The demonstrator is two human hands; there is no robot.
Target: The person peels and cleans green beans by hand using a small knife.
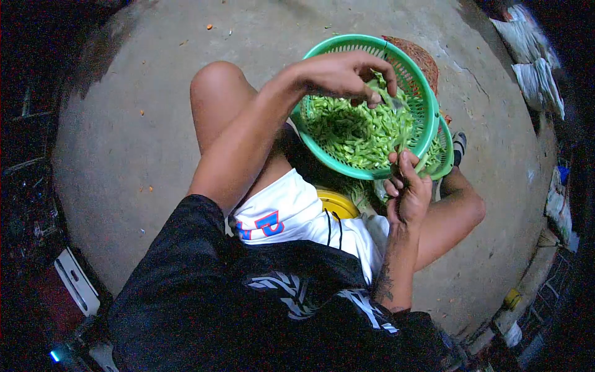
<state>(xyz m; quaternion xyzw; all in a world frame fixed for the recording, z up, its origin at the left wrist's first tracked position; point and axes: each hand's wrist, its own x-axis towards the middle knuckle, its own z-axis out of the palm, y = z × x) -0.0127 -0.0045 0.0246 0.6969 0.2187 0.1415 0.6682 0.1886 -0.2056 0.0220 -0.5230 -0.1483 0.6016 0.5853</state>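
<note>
A green plastic basket (321,153) with slotted walls holds a heap of chopped green beans (347,133), tilted in front of my lap. My left hand (347,75) is over it, fingers curled and closed on what looks like a small knife, its grey blade (397,104) pointing down at the heap. Most of its handle is hidden by my fingers. At the basket's near right rim, my right hand (410,189) is closed around a few long green beans (403,141), whose ends point up toward the blade.
Under the basket's right side sits a second green basket (447,158) with more cut pieces. A reddish mesh sack (418,59) lies behind it. A yellow round container (338,203) is between my legs. White sacks (538,84) lie at the right edge of the concrete floor (142,186).
</note>
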